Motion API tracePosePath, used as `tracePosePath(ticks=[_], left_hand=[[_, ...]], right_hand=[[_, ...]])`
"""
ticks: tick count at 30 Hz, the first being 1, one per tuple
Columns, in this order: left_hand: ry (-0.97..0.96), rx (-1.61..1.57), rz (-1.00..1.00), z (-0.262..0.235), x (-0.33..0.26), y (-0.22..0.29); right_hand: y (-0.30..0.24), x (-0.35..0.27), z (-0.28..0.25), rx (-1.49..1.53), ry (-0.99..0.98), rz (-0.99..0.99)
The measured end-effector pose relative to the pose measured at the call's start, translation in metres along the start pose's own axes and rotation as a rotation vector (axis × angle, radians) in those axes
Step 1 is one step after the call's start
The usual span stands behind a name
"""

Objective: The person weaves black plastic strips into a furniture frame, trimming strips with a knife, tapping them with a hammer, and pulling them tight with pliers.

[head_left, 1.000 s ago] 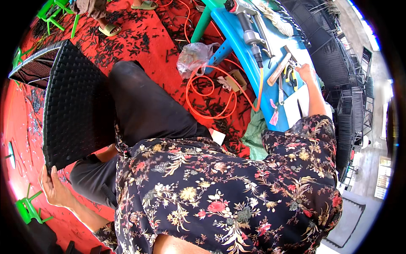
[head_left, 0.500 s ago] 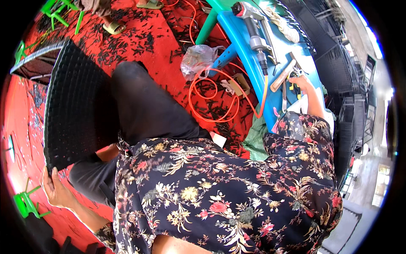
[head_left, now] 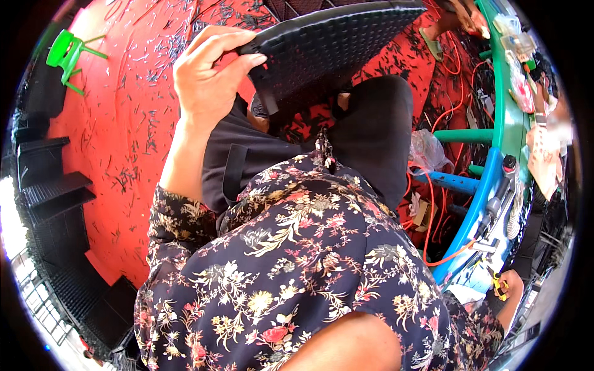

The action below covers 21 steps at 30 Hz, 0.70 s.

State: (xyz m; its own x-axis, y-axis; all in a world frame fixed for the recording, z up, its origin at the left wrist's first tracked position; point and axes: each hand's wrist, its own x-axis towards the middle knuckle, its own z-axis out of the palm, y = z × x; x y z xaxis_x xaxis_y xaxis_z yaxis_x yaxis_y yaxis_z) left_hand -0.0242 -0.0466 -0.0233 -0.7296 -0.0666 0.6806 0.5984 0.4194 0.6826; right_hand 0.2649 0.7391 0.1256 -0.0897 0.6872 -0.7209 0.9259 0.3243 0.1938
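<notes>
A black woven panel (head_left: 334, 46) with a smooth dark rim stands tilted over my lap, its weave facing me. My left hand (head_left: 213, 74) pinches its near left corner between thumb and fingers. At the lower right, beside the blue bench, my right hand (head_left: 512, 295) is closed around a small tool with yellow-and-black handles (head_left: 500, 285). The tool's working end is too small to make out. The panel hides part of my lower legs and the floor behind it.
A blue bench (head_left: 475, 207) to my right carries an air tool (head_left: 493, 207) with an orange hose (head_left: 431, 222). Behind it stands a green bench (head_left: 504, 93) with plastic bags. Black scraps litter the red floor (head_left: 117, 167). A green stool (head_left: 67, 55) stands far left.
My view has swung to the left. The panel has been raised and brought across in front of me, with my left hand still at its corner. My right hand has moved back toward the bench's near end.
</notes>
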Motion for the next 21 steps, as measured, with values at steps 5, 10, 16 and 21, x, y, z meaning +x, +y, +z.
tracePosePath(ticks=[5, 10, 16, 21], left_hand=[[-0.037, -0.064, 0.015, 0.009, 0.005, -0.002], [-0.054, -0.112, 0.088, 0.021, 0.008, -0.001], [-0.076, -0.083, 0.036, 0.024, 0.007, 0.004], [-0.061, -0.404, -0.097, 0.028, 0.002, -0.013]], right_hand=[[-0.060, -0.052, -0.010, -0.014, 0.049, -0.530], [-0.221, -0.158, 0.061, -0.081, 0.054, -1.078], [-0.349, -0.222, 0.143, -0.179, -0.219, -1.340], [-0.393, -0.268, 0.192, -0.188, -0.319, -1.488]])
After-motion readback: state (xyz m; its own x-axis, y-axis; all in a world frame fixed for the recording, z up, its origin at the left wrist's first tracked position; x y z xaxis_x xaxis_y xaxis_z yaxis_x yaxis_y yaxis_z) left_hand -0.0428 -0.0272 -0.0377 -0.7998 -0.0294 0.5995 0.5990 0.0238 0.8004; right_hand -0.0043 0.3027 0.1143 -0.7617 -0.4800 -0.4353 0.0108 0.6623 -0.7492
